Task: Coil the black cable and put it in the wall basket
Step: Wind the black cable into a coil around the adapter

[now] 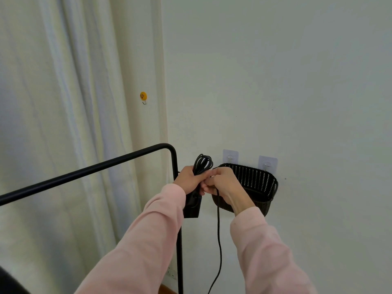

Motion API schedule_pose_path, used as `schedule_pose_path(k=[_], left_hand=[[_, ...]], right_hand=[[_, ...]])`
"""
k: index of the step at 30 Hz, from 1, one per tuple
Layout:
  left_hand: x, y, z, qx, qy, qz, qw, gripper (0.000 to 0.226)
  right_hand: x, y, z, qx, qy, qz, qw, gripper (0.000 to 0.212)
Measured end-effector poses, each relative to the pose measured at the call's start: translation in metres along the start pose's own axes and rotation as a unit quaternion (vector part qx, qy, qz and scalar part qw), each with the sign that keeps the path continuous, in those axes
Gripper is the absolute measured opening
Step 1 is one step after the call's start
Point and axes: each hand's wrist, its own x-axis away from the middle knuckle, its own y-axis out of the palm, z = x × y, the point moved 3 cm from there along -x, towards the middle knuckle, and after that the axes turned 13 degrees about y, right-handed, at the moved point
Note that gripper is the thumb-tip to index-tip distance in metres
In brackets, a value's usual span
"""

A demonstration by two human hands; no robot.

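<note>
The black cable [203, 163] is gathered into several loops that stick up above my left hand [189, 180], which grips the bundle. A black block, likely the cable's adapter [192, 206], hangs below that hand. My right hand [222, 183] pinches the loose strand beside the loops. From it the free end [219, 240] drops down out of view. The dark woven wall basket [258, 183] hangs on two clear adhesive hooks just right of my hands, partly hidden by my right hand.
A black metal clothes rail [89, 169] runs from the left and bends down into a post [179, 251] just behind my left hand. Pale curtains [63, 124] hang at the left. A yellow smiley hook [143, 96] is stuck on the wall trim.
</note>
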Motion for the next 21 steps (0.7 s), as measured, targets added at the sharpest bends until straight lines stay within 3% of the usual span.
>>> schedule_pose_path(k=[4,6,11,14,17,21], left_hand=[[-0.001,0.002,0.0,-0.022,0.019,-0.003,1.0,0.031],[-0.001,0.002,-0.002,-0.023,0.021,0.003,0.999,0.031],[0.0,-0.004,-0.002,0.01,0.007,0.05,0.999,0.025],[0.0,-0.007,-0.001,0.017,0.008,0.065,0.998,0.025],[0.001,-0.007,-0.003,0.016,0.006,0.065,0.998,0.024],[0.005,-0.006,-0.004,-0.001,0.004,0.055,0.998,0.024]], right_hand=[[-0.002,-0.004,0.0,-0.006,-0.014,0.013,1.0,0.031],[-0.004,-0.006,0.001,0.003,-0.007,0.027,1.0,0.025],[-0.003,-0.019,0.008,0.154,0.031,0.086,0.984,0.007],[-0.003,-0.024,0.013,0.215,0.031,0.131,0.967,0.014],[-0.003,-0.024,0.013,0.143,-0.003,0.134,0.981,0.024],[0.002,-0.02,0.005,0.046,-0.046,0.109,0.992,0.02]])
